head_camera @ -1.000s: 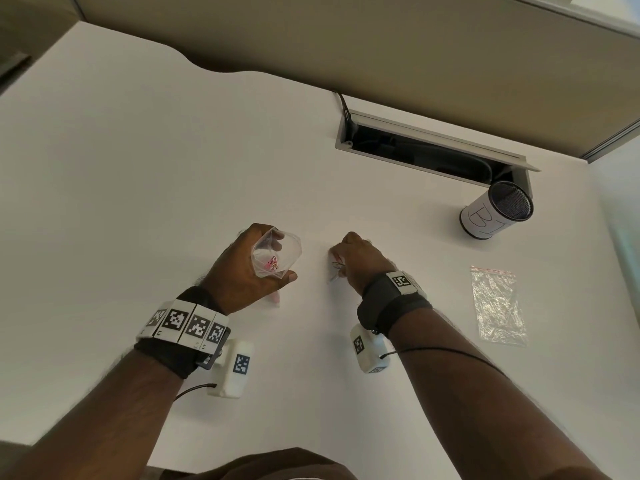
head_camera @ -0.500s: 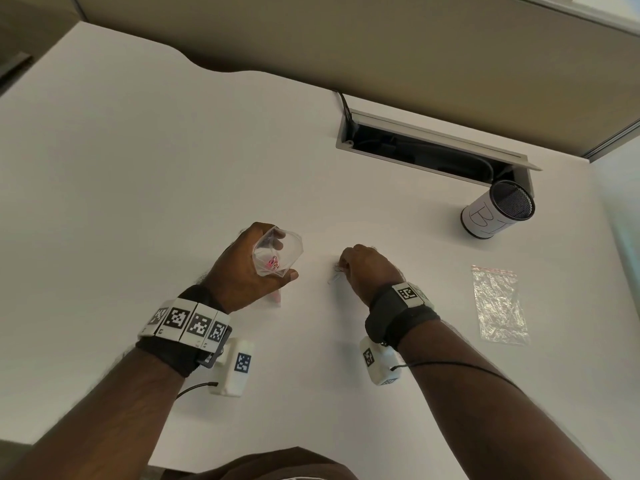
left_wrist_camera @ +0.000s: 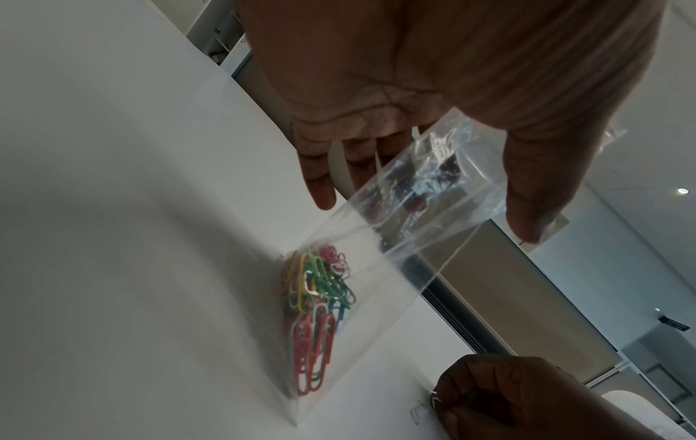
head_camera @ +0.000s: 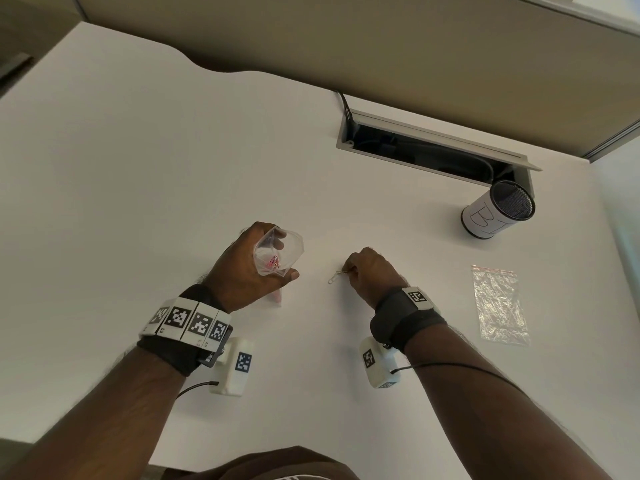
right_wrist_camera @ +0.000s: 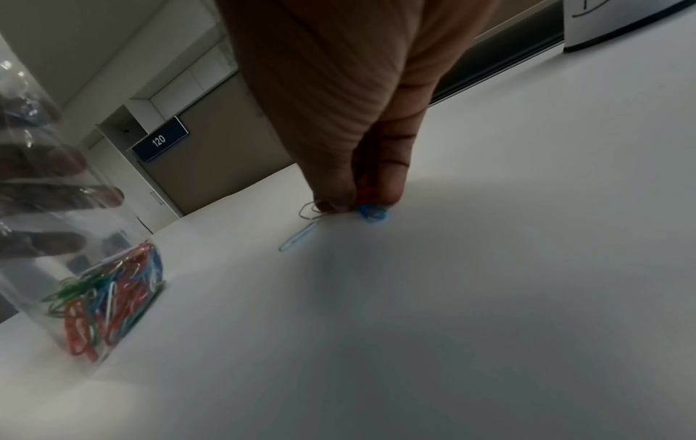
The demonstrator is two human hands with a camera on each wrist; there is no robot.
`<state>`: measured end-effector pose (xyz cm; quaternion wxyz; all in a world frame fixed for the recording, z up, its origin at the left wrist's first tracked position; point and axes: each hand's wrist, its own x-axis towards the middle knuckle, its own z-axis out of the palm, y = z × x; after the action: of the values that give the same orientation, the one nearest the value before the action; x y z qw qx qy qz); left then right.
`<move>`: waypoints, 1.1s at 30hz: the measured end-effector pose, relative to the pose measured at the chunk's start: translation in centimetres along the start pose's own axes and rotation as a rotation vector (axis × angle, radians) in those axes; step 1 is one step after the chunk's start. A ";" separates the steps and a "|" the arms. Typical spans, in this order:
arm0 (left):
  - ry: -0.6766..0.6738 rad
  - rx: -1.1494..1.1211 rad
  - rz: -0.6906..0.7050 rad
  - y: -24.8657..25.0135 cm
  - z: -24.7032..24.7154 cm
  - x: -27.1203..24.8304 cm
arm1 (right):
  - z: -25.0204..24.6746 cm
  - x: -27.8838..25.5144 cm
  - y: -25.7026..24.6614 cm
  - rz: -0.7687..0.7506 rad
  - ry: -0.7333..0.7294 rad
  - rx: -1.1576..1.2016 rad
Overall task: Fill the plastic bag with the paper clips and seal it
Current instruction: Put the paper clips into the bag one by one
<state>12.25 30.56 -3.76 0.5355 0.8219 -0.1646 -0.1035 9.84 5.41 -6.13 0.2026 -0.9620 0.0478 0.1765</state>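
At mid-counter (head_camera: 138, 168), the left hand (head_camera: 249, 268) holds a clear bag (head_camera: 278, 252) upright, fingers and thumb curled round its sides to keep the mouth open, its base on the surface — a heap of coloured clips (left_wrist_camera: 316, 312) already sits at the bottom. Just beside it, the right hand (head_camera: 372, 271) bends over the counter, fingertips (right_wrist_camera: 391, 190) pinched on a red clip (right_wrist_camera: 366, 193) and touching a blue one (right_wrist_camera: 373, 213), while loose pale clips (right_wrist_camera: 301, 235) lie just beyond them. The risks lie in that pinch — several thin clips gathered at once may tangle or slip free on the way across, and a soft bag mouth could fold shut and send them onto the counter. A spare bag (head_camera: 500, 304) and a mesh cup (head_camera: 498, 214) sit toward the right edge.
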 end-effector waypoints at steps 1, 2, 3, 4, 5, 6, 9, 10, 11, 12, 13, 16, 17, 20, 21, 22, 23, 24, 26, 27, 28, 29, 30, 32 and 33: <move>-0.001 0.001 -0.001 0.0 0.0 0.0 | 0.0 -0.1 0.0 -0.007 0.007 0.008; -0.003 0.001 -0.002 0.0 0.0 0.0 | -0.1 -0.2 0.1 -0.013 0.012 0.014; -0.004 -0.001 -0.005 0.0 0.0 0.0 | -0.2 -0.2 0.2 -0.016 0.017 0.020; -0.004 -0.002 -0.006 0.0 0.0 0.0 | -0.3 -0.3 0.3 -0.015 0.024 0.037; -0.004 -0.001 -0.007 0.1 0.0 0.0 | -0.5 -0.4 0.3 -0.011 0.042 0.074; -0.003 0.001 -0.008 0.1 0.0 0.0 | -0.8 -0.5 0.3 -0.001 0.074 0.127; 0.000 0.006 -0.008 0.1 0.0 -0.1 | -2.8 -0.6 -0.6 0.013 0.228 0.288; -0.003 0.008 -0.011 0.0 0.0 -0.1 | -3.7 -0.7 -1.3 0.001 0.265 0.346; -0.008 0.010 -0.013 0.0 0.0 -0.1 | -4.8 -0.8 -2.2 -0.029 0.286 0.397; -0.011 0.010 -0.012 -0.1 0.0 0.0 | -5.8 -1.0 -3.3 -0.076 0.300 0.426; -0.013 0.010 -0.007 -0.1 0.0 0.0 | -6.8 -1.4 -4.5 -0.138 0.307 0.434; -0.018 0.015 0.010 0.1 0.2 0.2 | -8.7 -2.5 -8.2 -0.317 0.271 0.420; -0.022 0.027 0.015 0.1 0.3 0.3 | -9.0 -2.8 -9.2 -0.370 0.251 0.398; -0.027 0.078 0.015 0.2 0.4 0.4 | -8.9 -3.5 -11.3 -0.506 0.185 0.239; -0.023 0.084 0.019 0.3 0.4 0.4 | -8.7 -3.6 -11.7 -0.526 0.154 0.195; -0.019 0.085 0.027 0.3 0.4 0.3 | -8.4 -3.6 -12.0 -0.533 0.123 0.153; -0.016 0.085 0.036 0.3 0.3 0.3 | -8.1 -3.6 -12.3 -0.533 0.096 0.115; -0.014 0.083 0.041 0.4 0.3 0.3 | -7.9 -3.6 -12.4 -0.539 0.089 0.089; -0.009 0.079 0.049 0.4 0.2 0.2 | -7.8 -3.8 -12.4 -0.580 0.165 0.104; -0.006 0.074 0.053 0.4 0.2 0.2 | -8.0 -3.8 -12.1 -0.586 0.234 0.133; -0.006 0.061 0.050 0.3 0.2 0.2 | -8.3 -3.7 -11.5 -0.562 0.299 0.169; -0.010 0.042 0.043 0.3 0.2 0.2 | -8.6 -3.5 -10.8 -0.517 0.348 0.201; -0.013 0.024 0.036 0.2 0.2 0.1 | -8.7 -3.2 -9.8 -0.455 0.376 0.219; -0.010 0.003 0.033 0.1 0.1 0.0 | -8.5 -2.5 -7.3 -0.291 0.355 0.210; -0.008 -0.002 0.031 0.1 0.1 0.0 | -8.0 -2.2 -5.9 -0.196 0.302 0.193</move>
<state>12.20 30.47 -3.74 0.5373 0.8182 -0.1793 -0.0986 11.36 7.63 3.72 0.3008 -0.9537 0.0005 0.0041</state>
